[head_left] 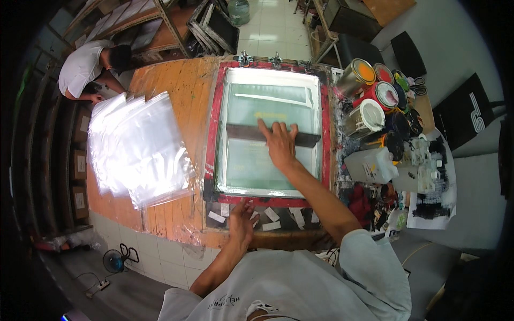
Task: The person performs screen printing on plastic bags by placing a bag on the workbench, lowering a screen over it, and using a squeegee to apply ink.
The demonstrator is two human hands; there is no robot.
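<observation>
A red-edged printing screen (pixel 213 115) lies on the worktable, with pale green mesh and white ink along its borders. Across its mesh stretches a long dark squeegee (pixel 243 132). My right hand (pixel 281 143) is closed on the squeegee's middle, fingers spread along its far side. At the screen's near rail is my left hand (pixel 242 222), its fingertips touching the rail and its thumb held apart. Small white rectangular pieces (pixel 271 214) lie beside it below the rail. Faint yellow print shows through the mesh. Whatever lies beneath the screen is hard to make out.
Clear plastic bags (pixel 142 144) lie fanned on the wooden table (pixel 198 80). A person (pixel 88 69) bends over at the far left. Ink cans (pixel 369 117) and plastic jugs (pixel 369 165) crowd the right side. Hinge clamps (pixel 277 59) hold the screen's far edge.
</observation>
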